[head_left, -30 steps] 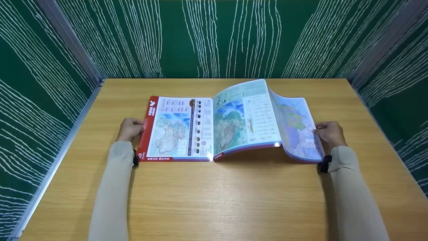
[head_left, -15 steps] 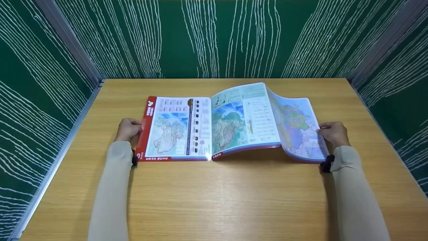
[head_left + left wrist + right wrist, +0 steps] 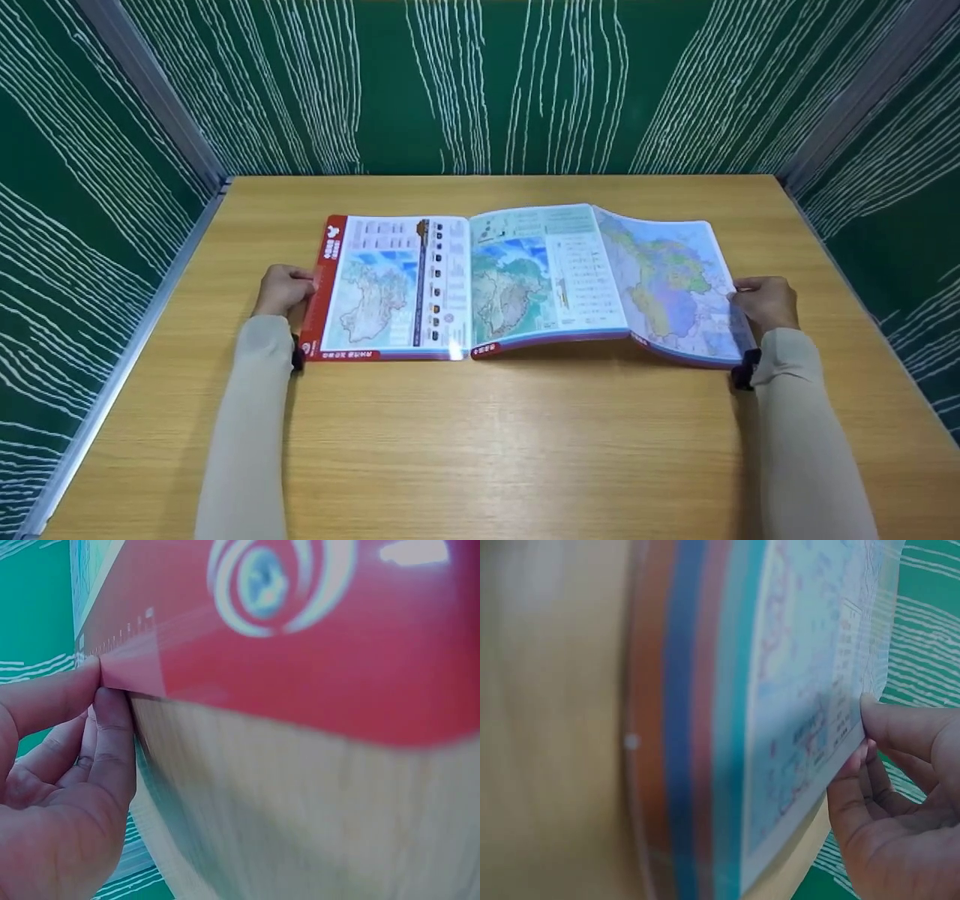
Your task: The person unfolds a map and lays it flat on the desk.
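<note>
A folding map (image 3: 544,277) with three panels lies spread across the middle of the table. Its left panel has a red border and lies nearly flat; the middle and right panels rise to a low ridge at the fold between them. My left hand (image 3: 283,290) pinches the red left edge between thumb and fingers, which the left wrist view shows close up on the glossy red margin (image 3: 337,682). At the other end, my right hand (image 3: 766,301) pinches the right panel's outer edge, and coloured strips (image 3: 697,727) along that panel's border fill the right wrist view.
The wooden table (image 3: 510,450) extends in front of the map and to both sides. Green walls (image 3: 420,90) with white wavy lines stand at the back and sides, with grey metal posts (image 3: 154,90) at the corners.
My right hand has moved right, drawing the right panel outward. The ridge between the middle and right panels has sunk lower. My left hand has shifted slightly left, still pinching the edge.
</note>
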{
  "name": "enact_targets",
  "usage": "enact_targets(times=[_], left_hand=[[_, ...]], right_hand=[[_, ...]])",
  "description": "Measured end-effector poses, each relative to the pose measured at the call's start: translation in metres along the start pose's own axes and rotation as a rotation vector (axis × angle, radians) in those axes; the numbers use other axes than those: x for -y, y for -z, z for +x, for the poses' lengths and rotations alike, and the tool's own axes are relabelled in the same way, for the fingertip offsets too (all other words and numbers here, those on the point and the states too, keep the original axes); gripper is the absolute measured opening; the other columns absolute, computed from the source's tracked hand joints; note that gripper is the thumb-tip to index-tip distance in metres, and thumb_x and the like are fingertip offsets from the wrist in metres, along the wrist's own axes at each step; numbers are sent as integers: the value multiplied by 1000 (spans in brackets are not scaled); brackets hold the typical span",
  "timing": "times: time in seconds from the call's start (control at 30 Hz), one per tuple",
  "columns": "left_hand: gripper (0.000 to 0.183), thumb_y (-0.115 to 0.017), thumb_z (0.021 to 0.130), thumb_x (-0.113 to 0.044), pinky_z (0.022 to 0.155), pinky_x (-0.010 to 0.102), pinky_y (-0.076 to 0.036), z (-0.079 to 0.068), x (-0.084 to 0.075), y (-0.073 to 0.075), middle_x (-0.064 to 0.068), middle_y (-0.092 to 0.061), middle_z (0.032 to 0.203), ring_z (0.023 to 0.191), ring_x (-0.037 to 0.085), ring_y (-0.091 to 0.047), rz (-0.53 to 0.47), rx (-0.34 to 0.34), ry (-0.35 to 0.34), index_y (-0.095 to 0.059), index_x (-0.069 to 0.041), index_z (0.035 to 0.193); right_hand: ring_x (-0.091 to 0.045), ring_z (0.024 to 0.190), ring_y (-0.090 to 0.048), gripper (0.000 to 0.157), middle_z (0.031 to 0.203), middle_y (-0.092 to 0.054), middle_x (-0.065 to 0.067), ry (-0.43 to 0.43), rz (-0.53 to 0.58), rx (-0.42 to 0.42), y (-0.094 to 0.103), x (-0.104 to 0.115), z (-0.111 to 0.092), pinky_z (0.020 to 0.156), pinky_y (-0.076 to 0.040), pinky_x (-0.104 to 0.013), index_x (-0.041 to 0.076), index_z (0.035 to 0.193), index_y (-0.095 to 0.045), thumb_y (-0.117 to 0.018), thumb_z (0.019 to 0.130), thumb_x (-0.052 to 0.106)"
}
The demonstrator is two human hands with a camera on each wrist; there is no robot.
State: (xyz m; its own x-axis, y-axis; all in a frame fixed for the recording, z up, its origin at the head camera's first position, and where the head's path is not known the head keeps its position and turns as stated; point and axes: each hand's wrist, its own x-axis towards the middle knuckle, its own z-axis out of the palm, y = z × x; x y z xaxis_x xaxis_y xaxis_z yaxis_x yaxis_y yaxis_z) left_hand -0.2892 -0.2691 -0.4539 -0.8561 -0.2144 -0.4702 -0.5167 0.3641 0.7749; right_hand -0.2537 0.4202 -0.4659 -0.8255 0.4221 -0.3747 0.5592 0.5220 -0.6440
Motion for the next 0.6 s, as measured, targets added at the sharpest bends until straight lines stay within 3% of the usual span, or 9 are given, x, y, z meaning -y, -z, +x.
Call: enact_targets(times=[0.07, 0.3, 0.47, 0.6], left_hand=[[45, -54, 92, -4, 93, 46, -52, 1, 1, 0, 16, -51, 136, 114, 34, -55, -3, 0, -6, -48, -3, 137], [44, -58, 92, -8, 97, 48, -50, 4, 4, 3, 21, -51, 136, 114, 35, -54, 11, -34, -32, -50, -1, 135], [48, -58, 93, -10, 95, 48, -51, 6, 4, 7, 15, -49, 140, 117, 35, -55, -41, -33, 29, -46, -7, 140], [49, -59, 93, -10, 95, 47, -51, 8, 4, 8, 13, -49, 141, 118, 34, -54, -49, -41, 37, -46, -9, 141]], right_hand=[[-31, 119, -43, 47, 144, -42, -25, -13, 12, -1, 1, -1, -1, 97, -41, -41, 0, 141, -44, -52, 96, 9], [-33, 121, -46, 46, 139, -47, -28, 69, -22, -39, 0, -4, -2, 95, -43, -41, -4, 137, -49, -54, 93, 9], [-32, 121, -43, 46, 142, -45, -25, 35, 9, -20, 1, -4, 1, 100, -40, -43, -2, 139, -47, -53, 94, 9], [-32, 122, -41, 47, 144, -43, -25, 8, 17, -9, 2, -5, 1, 101, -40, -44, 0, 141, -45, -51, 95, 9]])
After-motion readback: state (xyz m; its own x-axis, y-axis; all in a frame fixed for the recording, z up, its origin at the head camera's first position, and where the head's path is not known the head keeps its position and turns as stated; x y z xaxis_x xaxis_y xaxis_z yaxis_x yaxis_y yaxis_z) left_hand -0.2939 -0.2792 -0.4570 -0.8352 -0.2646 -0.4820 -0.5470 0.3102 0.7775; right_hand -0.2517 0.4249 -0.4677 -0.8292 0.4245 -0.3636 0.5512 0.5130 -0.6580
